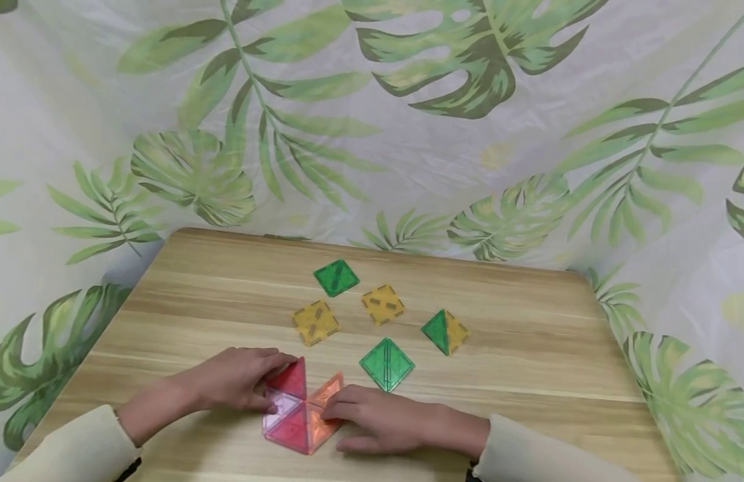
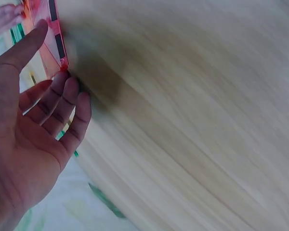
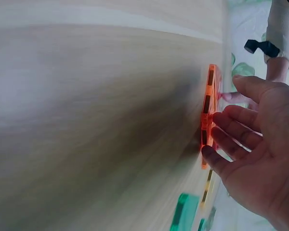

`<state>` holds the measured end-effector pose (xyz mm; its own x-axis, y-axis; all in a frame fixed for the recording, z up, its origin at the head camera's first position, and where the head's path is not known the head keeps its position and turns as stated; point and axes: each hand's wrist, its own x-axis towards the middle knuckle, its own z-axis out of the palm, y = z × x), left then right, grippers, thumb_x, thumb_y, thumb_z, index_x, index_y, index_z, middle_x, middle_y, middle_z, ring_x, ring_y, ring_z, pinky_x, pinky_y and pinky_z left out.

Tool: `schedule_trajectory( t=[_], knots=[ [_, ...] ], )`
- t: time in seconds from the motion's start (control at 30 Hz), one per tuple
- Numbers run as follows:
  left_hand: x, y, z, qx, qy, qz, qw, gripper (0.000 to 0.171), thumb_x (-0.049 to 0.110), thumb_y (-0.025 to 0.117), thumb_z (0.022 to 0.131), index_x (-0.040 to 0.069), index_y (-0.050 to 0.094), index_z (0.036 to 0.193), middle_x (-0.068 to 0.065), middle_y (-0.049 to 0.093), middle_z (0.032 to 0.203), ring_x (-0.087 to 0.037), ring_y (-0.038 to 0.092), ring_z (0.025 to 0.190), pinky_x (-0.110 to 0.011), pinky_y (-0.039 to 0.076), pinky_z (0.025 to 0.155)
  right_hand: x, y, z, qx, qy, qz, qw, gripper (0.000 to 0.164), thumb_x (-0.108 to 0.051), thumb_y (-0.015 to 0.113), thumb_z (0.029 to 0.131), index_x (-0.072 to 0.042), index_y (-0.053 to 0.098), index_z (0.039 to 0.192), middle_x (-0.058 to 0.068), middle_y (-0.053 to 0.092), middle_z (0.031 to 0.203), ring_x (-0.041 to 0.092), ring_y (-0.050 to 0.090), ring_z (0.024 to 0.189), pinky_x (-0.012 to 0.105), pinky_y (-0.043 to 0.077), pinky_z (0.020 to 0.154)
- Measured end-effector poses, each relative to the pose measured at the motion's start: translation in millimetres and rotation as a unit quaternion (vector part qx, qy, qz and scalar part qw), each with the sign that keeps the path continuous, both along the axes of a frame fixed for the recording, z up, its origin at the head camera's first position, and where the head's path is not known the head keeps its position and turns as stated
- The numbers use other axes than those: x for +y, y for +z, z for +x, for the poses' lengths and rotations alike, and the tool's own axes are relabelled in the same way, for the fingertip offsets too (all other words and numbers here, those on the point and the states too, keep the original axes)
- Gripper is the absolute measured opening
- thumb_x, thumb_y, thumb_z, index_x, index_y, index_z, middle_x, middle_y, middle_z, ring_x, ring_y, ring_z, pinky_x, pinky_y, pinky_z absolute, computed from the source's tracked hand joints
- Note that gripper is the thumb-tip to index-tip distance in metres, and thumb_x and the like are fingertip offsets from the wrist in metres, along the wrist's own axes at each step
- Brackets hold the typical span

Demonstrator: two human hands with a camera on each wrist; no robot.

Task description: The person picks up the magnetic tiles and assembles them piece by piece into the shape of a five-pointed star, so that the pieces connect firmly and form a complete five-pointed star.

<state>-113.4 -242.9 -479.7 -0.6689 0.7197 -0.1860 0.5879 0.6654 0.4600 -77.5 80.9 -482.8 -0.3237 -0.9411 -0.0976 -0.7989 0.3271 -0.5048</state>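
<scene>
Translucent triangle tiles lie close together near the table's front: an upper red tile (image 1: 294,379), a pale purple tile (image 1: 284,403), a lower red tile (image 1: 293,430), an upper orange tile (image 1: 328,388) and a lower orange tile (image 1: 319,428). My left hand (image 1: 236,378) touches the left side of this cluster, fingertips at the upper red tile and thumb by the purple one. From the right, my right hand (image 1: 386,422) rests its fingers against the orange tiles. In the right wrist view its fairly straight fingers meet the orange edge (image 3: 209,91). Both hands hide parts of the tiles.
Beyond the hands lie a near green pair of triangles (image 1: 387,365), a green-and-yellow pair (image 1: 445,331), two yellow diamonds (image 1: 315,323) and a far green diamond (image 1: 337,277). The wooden table (image 1: 528,375) meets a leaf-patterned cloth (image 1: 408,167) at the back.
</scene>
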Motion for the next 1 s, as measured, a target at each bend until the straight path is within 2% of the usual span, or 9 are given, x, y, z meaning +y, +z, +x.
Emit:
schedule_trajectory(
  t=[0.1, 0.27, 0.4, 0.5, 0.6, 0.73, 0.83, 1.0],
  knots=[
    [10.9, 0.6, 3.1, -0.001, 0.004, 0.005, 1.0000, 0.076, 0.043, 0.089, 0.085, 0.005, 0.061, 0.145, 0.013, 0.061, 0.098, 0.000, 0.051, 0.079, -0.027, 0.050, 0.070, 13.4, -3.0, 0.6, -0.001, -0.014, -0.020, 1.000, 0.045, -0.037, 0.057, 0.111, -0.011, 0.059, 0.147, -0.001, 0.058, 0.149, 0.008, 0.048, 0.142, 0.022, 0.040, 0.116],
    [21.3, 1.5, 4.3, -0.007, 0.018, 0.023, 0.9995, 0.072, 0.046, 0.086, 0.088, 0.004, 0.063, 0.142, 0.012, 0.052, 0.082, 0.000, 0.044, 0.070, -0.023, 0.041, 0.061, 25.6, -7.9, -1.0, -0.019, -0.032, -0.045, 0.998, 0.042, -0.034, 0.058, 0.110, -0.011, 0.061, 0.146, -0.001, 0.060, 0.149, 0.009, 0.050, 0.142, 0.026, 0.042, 0.117],
    [25.8, 2.3, 3.5, -0.029, 0.033, 0.043, 0.9981, 0.067, 0.044, 0.086, 0.088, 0.003, 0.066, 0.137, 0.010, 0.052, 0.081, 0.000, 0.042, 0.068, -0.022, 0.037, 0.058, 29.3, -13.9, -0.3, -0.034, -0.069, -0.081, 0.994, 0.038, -0.028, 0.065, 0.108, -0.010, 0.065, 0.141, 0.000, 0.063, 0.143, 0.009, 0.054, 0.137, 0.025, 0.045, 0.113],
    [26.9, 2.2, 1.4, -0.053, 0.036, 0.067, 0.9957, 0.064, 0.038, 0.089, 0.087, 0.000, 0.067, 0.134, 0.008, 0.056, 0.085, -0.001, 0.045, 0.071, -0.022, 0.041, 0.061, 28.4, -18.0, 3.5, -0.021, -0.132, -0.127, 0.983, 0.034, -0.022, 0.074, 0.102, -0.007, 0.069, 0.132, 0.003, 0.068, 0.131, 0.010, 0.063, 0.123, 0.022, 0.052, 0.103],
    [25.4, 0.4, -1.8, -0.083, 0.031, 0.095, 0.9916, 0.064, 0.031, 0.091, 0.085, -0.004, 0.066, 0.133, 0.007, 0.059, 0.089, -0.002, 0.050, 0.074, -0.022, 0.046, 0.065, 24.4, -20.5, 8.5, -0.018, -0.215, -0.169, 0.962, 0.035, -0.020, 0.082, 0.095, -0.003, 0.071, 0.124, 0.005, 0.071, 0.113, 0.011, 0.068, 0.101, 0.018, 0.056, 0.087],
    [22.4, -3.4, -6.8, -0.119, 0.024, 0.129, 0.9842, 0.070, 0.026, 0.093, 0.082, -0.009, 0.063, 0.135, 0.004, 0.063, 0.094, -0.005, 0.056, 0.076, -0.022, 0.052, 0.067, 17.5, -21.2, 12.8, -0.042, -0.302, -0.179, 0.935, 0.042, -0.021, 0.089, 0.088, 0.000, 0.073, 0.120, 0.003, 0.069, 0.097, 0.009, 0.065, 0.084, 0.017, 0.056, 0.074],
    [21.4, -6.2, -10.3, -0.137, 0.021, 0.145, 0.9798, 0.074, 0.023, 0.095, 0.080, -0.010, 0.062, 0.138, 0.001, 0.064, 0.099, -0.007, 0.059, 0.079, -0.022, 0.054, 0.067, 12.3, -21.3, 14.5, -0.053, -0.332, -0.162, 0.928, 0.047, -0.024, 0.092, 0.086, 0.001, 0.073, 0.121, 0.001, 0.068, 0.095, 0.005, 0.063, 0.082, 0.016, 0.055, 0.071],
    [21.7, -8.6, -13.4, -0.139, 0.010, 0.146, 0.9793, 0.078, 0.019, 0.097, 0.077, -0.010, 0.061, 0.140, 0.000, 0.065, 0.104, -0.006, 0.060, 0.081, -0.022, 0.056, 0.068, 5.6, -22.2, 15.1, -0.043, -0.343, -0.131, 0.929, 0.054, -0.025, 0.094, 0.083, 0.001, 0.071, 0.124, 0.001, 0.067, 0.098, 0.004, 0.063, 0.084, 0.014, 0.053, 0.072]
  ],
)
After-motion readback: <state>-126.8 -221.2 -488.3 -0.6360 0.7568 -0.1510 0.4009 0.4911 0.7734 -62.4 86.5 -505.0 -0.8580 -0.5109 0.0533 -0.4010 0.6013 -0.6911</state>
